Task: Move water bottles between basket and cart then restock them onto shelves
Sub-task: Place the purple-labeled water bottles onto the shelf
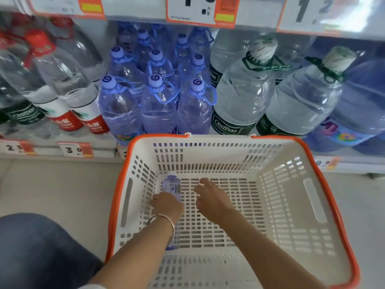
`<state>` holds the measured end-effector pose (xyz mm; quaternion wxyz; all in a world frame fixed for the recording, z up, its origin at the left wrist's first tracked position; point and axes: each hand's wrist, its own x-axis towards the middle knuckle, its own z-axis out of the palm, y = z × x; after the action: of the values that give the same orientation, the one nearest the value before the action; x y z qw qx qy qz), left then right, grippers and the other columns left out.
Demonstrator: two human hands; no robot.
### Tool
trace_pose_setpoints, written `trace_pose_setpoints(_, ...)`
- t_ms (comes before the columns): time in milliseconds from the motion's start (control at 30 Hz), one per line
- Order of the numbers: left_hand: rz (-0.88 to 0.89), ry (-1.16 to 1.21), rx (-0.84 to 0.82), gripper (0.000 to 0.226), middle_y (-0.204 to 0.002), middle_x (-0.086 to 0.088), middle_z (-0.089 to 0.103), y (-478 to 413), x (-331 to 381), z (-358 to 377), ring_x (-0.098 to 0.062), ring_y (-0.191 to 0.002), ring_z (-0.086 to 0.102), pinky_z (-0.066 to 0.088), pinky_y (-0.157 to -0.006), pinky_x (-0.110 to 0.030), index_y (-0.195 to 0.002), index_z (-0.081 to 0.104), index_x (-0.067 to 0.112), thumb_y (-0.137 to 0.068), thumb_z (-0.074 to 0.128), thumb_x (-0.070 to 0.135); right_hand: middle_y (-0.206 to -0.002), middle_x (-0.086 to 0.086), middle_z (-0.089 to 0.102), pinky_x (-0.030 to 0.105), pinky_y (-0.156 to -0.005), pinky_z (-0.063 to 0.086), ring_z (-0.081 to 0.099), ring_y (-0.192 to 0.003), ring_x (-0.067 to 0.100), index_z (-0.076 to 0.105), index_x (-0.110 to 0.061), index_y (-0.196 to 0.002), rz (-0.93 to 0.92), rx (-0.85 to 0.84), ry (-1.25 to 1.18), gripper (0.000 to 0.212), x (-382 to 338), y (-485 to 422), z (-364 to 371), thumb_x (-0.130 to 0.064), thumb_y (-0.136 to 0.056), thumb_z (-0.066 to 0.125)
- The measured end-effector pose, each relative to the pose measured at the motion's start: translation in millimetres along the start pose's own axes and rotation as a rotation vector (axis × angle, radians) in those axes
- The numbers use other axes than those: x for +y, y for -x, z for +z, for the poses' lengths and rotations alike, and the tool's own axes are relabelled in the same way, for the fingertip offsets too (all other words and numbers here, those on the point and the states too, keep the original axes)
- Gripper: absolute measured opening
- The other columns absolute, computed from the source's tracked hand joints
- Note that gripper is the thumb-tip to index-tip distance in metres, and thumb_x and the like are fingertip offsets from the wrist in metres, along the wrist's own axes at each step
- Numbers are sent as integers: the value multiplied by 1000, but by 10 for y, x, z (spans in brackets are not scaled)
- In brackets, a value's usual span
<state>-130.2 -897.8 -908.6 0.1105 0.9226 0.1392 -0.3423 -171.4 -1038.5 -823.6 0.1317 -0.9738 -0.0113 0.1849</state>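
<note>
A person's left hand (166, 205) grips the blue bottle (171, 184) lying in the basket (291, 195); the right hand (212, 197) hovers open, empty. Best lifted level, clear of the rim.

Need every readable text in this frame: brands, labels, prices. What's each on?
"Cestbon": green label, big clear bottle.
"Cestbon": green label, small bottle far left.
"SPRING": red label, red-capped bottle; characters above blurred.
"1", "2": upper right price tag.
"2 5": lower left price tag.
"3 0": second lower price tag.
"9.9": lower right price tag.
Purple bottle in basket, fine print: unreadable.
</note>
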Motion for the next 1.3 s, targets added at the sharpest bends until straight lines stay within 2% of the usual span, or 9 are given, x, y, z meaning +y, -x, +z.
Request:
trace_pose_setpoints(67,-10,72,-1,76,-127,-15,53,29,-3,-64,-29,-117,52,50,-95,-38,-132,44,1,-81,61,55,-142,3,38,38,-87,49,49,-122,23,54,-15,-128,14,6,-14,35,32,8,-7,-16,-94,46)
trace_pose_setpoints(167,31,213,-100,73,-110,-14,67,-9,-16,-138,-25,-95,68,55,-72,-31,-128,49,-4,-77,70,44,-140,2,40,38,-90,50,48,-124,22,55,-15,-127,30,24,-28,35,88,6,-64,-14,-94,47)
trace_pose_setpoints(267,57,256,-95,62,-106,-16,68,23,-22,-220,-24,-89,69,52,-58,-27,-122,55,-4,-79,71,37,-140,4,39,40,-91,49,48,-124,24,56,-13,-126,36,28,-16,33,125,12,-151,-14,-94,46)
trace_pose_setpoints(467,197,250,-15,87,-106,-5,59,535,189,-729,-20,-90,62,47,-61,-23,-138,31,2,-73,80,31,-148,3,35,37,-98,46,44,-129,22,53,-15,-130,58,76,17,36,214,117,-543,-19,-95,48)
trace_pose_setpoints(667,366,253,69,83,-123,-3,53,1224,461,-1528,-20,-108,56,45,-73,-22,-134,36,12,-68,84,29,-149,3,34,38,-102,45,43,-131,21,53,-16,-133,81,188,62,38,253,254,-1254,-19,-96,48)
trace_pose_setpoints(800,473,313,170,94,-125,-3,55,1675,629,-2175,-22,-111,56,49,-83,-29,-136,36,11,-62,87,40,-136,4,42,38,-90,49,50,-120,26,57,-15,-125,72,299,113,35,181,362,-1768,-16,-91,48)
trace_pose_setpoints(933,594,298,343,90,-107,-3,59,2208,783,-2851,-24,-98,59,48,-70,-33,-128,39,11,-60,87,45,-131,4,43,37,-84,49,49,-118,27,57,-14,-121,14,415,166,30,58,476,-2332,-15,-92,47)
trace_pose_setpoints(1100,722,384,453,92,-113,0,56,2726,858,-3543,-22,-96,60,52,-73,-33,-128,40,17,-55,89,42,-134,2,45,35,-85,46,53,-115,27,60,-17,-122,-25,546,165,33,-170,597,-3005,-13,-93,44)
trace_pose_setpoints(1300,774,394,586,113,-133,-3,52,3315,905,-4329,-23,-118,54,49,-90,-30,-144,31,12,-55,89,50,-130,-3,50,30,-79,44,58,-109,23,62,-18,-117,-139,793,173,30,-445,763,-3828,-14,-92,46)
